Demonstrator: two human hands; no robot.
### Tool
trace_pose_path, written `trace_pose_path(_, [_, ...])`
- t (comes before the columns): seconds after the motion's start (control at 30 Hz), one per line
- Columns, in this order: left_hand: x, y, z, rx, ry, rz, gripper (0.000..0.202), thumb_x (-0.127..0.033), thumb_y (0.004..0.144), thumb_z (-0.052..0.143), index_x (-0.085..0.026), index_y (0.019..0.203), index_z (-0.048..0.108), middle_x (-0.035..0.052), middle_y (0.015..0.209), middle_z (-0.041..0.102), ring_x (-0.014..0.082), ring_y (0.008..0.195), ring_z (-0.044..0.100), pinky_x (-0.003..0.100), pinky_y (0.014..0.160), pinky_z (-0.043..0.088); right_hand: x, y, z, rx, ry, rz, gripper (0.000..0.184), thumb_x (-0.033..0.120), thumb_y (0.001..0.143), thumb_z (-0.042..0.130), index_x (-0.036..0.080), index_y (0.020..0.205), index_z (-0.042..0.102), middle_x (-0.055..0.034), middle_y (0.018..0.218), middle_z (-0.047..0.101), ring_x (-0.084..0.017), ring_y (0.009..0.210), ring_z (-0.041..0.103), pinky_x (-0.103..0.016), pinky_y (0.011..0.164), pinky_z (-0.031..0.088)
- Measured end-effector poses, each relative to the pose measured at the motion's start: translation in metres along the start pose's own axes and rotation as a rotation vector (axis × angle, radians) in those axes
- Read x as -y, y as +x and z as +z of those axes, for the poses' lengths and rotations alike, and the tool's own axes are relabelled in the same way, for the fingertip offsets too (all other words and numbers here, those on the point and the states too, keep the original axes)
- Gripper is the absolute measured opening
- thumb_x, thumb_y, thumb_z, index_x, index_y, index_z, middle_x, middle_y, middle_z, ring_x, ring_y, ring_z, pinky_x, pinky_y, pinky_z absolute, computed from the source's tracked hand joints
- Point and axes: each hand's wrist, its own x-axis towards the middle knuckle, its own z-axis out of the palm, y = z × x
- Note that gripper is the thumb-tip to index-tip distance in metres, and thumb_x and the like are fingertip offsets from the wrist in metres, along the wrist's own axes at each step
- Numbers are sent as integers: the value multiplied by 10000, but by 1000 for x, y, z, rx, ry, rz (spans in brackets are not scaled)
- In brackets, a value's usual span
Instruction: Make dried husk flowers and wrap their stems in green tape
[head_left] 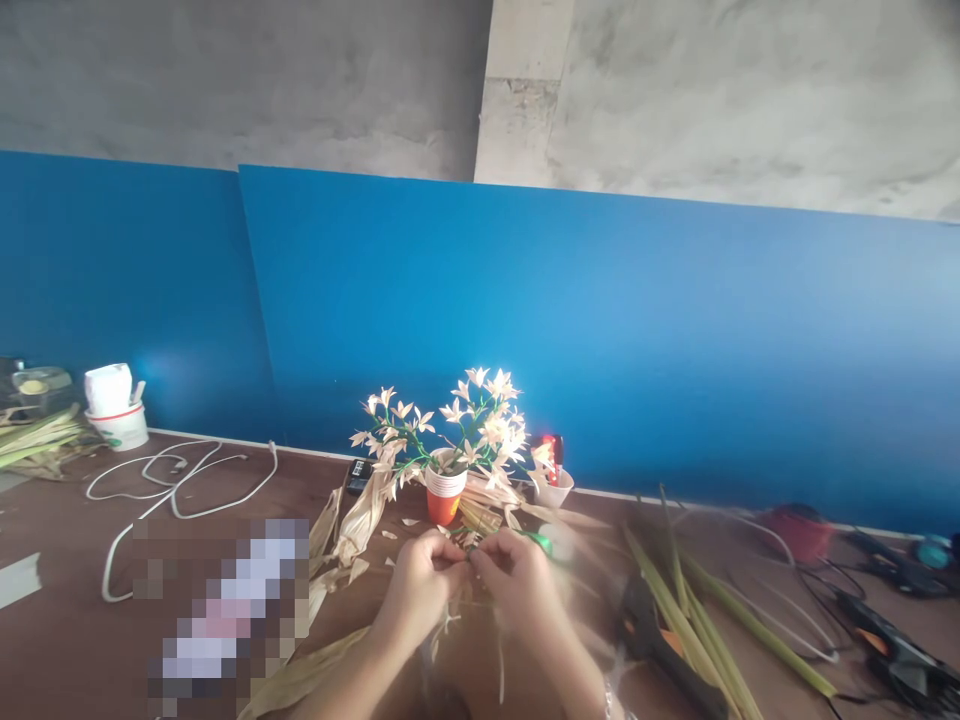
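My left hand [422, 585] and my right hand [521, 580] meet at the middle of the brown table, fingertips pinched together. Whatever small piece they pinch is hidden by the fingers. Thin pale strips [450, 622] hang or lie just below the left hand. Right behind my hands stands a stack of orange and white paper cups [444, 497], holding green-stemmed cream flowers [495, 425]. A green roll [540, 542], perhaps tape, shows beside my right fingers. Dried husks [369, 515] lie left of the cups.
A black glue gun [660, 640] and long green stalks [709, 640] lie to the right. Farther right are tangled cords, another dark tool [892, 640] and a red container [802, 535]. Left are a white cable [176, 490] and a white tub [120, 428]. A blue partition [600, 330] closes the back.
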Motion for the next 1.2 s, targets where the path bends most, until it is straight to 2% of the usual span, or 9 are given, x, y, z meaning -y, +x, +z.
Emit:
trace_pose_path(0.13, [1, 1, 0, 16, -18, -100, 79, -218, 594, 632, -159, 604, 581, -51, 517, 492, 118, 518, 449, 227, 519, 331, -2, 0, 2, 11, -38, -13, 156, 199, 735, 522, 166, 589, 565, 17, 565, 540, -124, 560, 479, -220, 532, 349])
trace_pose_path(0.4, [8, 4, 0, 10, 58, -56, 114, -213, 571, 663, -161, 575, 561, -35, 548, 530, 133, 557, 495, 235, 541, 358, -10, 0, 12, -11, -38, 26, 144, 155, 696, 504, 167, 554, 525, 17, 558, 507, -124, 577, 456, -222, 546, 329])
trace_pose_path(0.5, [3, 3, -4, 41, 11, -189, 157, -215, 550, 697, -160, 644, 585, -34, 534, 557, 140, 551, 519, 237, 531, 363, -15, 1, 9, 62, 92, 74, 128, 175, 700, 501, 160, 579, 542, 25, 546, 488, -114, 552, 433, -219, 516, 316])
trace_pose_path(0.63, [0, 3, -9, 144, -243, -342, 315, -263, 536, 742, -140, 807, 638, 7, 650, 653, 160, 625, 587, 256, 589, 417, -18, 3, 5, 129, 239, 137, 146, 235, 719, 521, 157, 597, 539, 31, 525, 479, -105, 521, 419, -218, 492, 306])
trace_pose_path(0.7, [0, 3, -10, 177, -271, -317, 333, -287, 533, 763, -130, 810, 663, 28, 708, 675, 178, 689, 609, 272, 641, 437, -17, 4, 5, 139, 256, 143, 160, 250, 720, 538, 155, 591, 541, 26, 521, 498, -105, 516, 427, -218, 489, 310])
trace_pose_path(0.87, [5, 6, -9, 230, -76, -132, 196, -306, 623, 714, -117, 674, 707, 42, 650, 668, 210, 712, 613, 286, 666, 437, -13, 4, 6, 117, 262, 153, 142, 240, 705, 563, 145, 600, 580, 9, 534, 551, -118, 524, 475, -222, 494, 348])
trace_pose_path(0.97, [7, 7, -6, 183, -40, -21, 152, -260, 673, 653, -128, 679, 727, 49, 694, 680, 217, 763, 619, 278, 696, 442, -12, 4, 5, 110, 307, 161, 155, 268, 689, 609, 141, 600, 607, 1, 545, 574, -128, 545, 509, -229, 517, 384])
trace_pose_path(1.1, [8, 5, -2, 139, -76, 57, 195, -254, 720, 593, -141, 635, 727, 60, 774, 683, 201, 758, 608, 258, 680, 444, -16, 5, 4, 129, 499, 276, 260, 404, 637, 682, 152, 616, 619, 3, 519, 578, -136, 513, 520, -242, 499, 392])
trace_pose_path(1.2, [9, 5, -1, 119, -75, 77, 218, -256, 734, 566, -148, 628, 723, 56, 751, 670, 195, 737, 599, 255, 670, 439, -16, 5, 5, 104, 421, 220, 248, 393, 679, 651, 151, 626, 652, -12, 549, 599, -139, 528, 521, -246, 508, 380])
